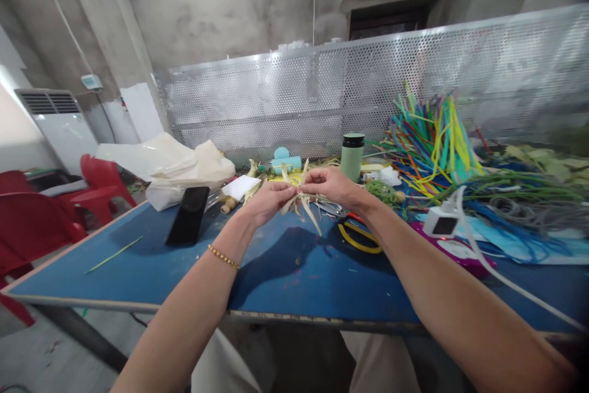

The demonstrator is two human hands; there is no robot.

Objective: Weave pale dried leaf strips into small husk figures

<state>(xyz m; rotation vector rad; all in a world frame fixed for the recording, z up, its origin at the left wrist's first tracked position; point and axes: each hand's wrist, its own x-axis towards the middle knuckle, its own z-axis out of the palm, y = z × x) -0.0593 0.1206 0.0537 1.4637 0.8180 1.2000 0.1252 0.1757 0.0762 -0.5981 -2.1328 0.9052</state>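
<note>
Pale dried leaf strips (311, 215), fanned out like a star, are held up above the blue table between my two hands. My left hand (272, 200) pinches them from the left side, a gold bead bracelet (223, 256) on its wrist. From the right, the fingers of my right hand (332, 186) are pinched together on the strips near their crossing point. Just below and behind my right wrist lie pliers or scissors with yellow and red handles (360, 240), partly covered by the forearm.
A black phone (188, 216) and white plastic bags (184, 163) are on the left. A green bottle (352, 158), colourful strips (437, 141), green stems (515, 187) and a white charger with cable (440, 221) stand or lie on the right. A perforated metal panel (257, 105) closes the back.
</note>
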